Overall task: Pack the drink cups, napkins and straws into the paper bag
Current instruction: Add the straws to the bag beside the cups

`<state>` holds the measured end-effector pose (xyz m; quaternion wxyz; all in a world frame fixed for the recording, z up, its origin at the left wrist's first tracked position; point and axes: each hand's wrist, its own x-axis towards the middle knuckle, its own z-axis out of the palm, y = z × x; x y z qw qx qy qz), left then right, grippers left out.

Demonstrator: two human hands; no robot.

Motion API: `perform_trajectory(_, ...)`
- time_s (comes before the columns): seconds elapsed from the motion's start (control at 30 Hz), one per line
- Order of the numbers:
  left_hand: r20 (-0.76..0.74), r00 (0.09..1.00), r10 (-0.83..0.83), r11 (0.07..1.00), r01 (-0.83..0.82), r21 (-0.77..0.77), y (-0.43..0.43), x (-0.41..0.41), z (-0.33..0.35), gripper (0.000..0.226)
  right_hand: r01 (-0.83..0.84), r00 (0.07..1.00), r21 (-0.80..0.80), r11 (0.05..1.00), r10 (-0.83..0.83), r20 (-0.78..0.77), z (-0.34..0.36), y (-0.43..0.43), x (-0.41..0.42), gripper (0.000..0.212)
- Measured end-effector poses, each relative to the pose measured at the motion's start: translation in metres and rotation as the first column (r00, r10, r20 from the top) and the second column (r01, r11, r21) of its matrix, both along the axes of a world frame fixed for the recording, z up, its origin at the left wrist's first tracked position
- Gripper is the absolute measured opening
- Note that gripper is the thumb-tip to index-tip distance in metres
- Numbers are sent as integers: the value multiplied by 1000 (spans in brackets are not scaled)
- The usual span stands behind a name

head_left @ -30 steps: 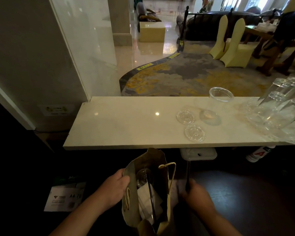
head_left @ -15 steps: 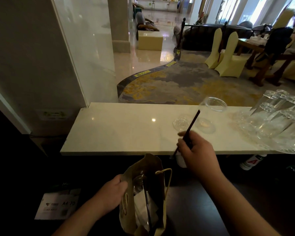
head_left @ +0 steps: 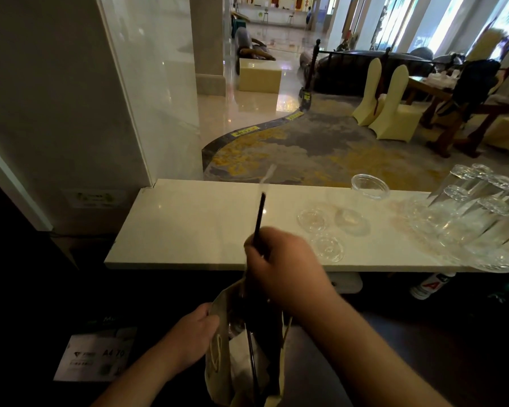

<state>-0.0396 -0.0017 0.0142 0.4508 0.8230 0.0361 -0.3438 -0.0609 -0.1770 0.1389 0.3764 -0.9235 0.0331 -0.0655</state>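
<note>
A brown paper bag [head_left: 218, 362] stands open low in the head view, below the counter edge. My left hand [head_left: 193, 336] grips its left rim. Inside it I see a white napkin [head_left: 244, 365], a black straw [head_left: 251, 356] and part of a clear cup [head_left: 235, 326]. My right hand [head_left: 282, 265] hovers just above the bag's mouth, shut on a second black straw [head_left: 259, 215] in a clear wrapper, which points up and slightly right. One clear plastic cup [head_left: 362, 201] and two clear lids [head_left: 313, 220] lie on the marble counter [head_left: 188, 224].
Several upturned glass tumblers [head_left: 470, 218] crowd the counter's right end. A white paper package [head_left: 94, 356] sits in the dark at lower left, and a white bottle [head_left: 429, 286] lies under the counter at right. A wall and glass panel rise at left.
My right hand rose from beside the bag with a black straw, then swung left and down to just over the bag's mouth. My left hand kept its hold on the bag's rim.
</note>
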Motion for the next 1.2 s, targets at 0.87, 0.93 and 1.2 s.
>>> perform_trajectory(0.87,27,999,-45,996,43,81,2,-2,6,27,-199,549,-179,964,-42,-835,-158,23,4,49)
perform_trajectory(0.93,34,999,-40,997,38,74,0,-3,8,24,-205,554,-194,960,-50,-831,-160,22,3,50)
perform_trajectory(1.2,8,1000,-24,998,23,63,-1,-2,13,18,-227,593,-214,950,-40,-804,-149,20,-5,46)
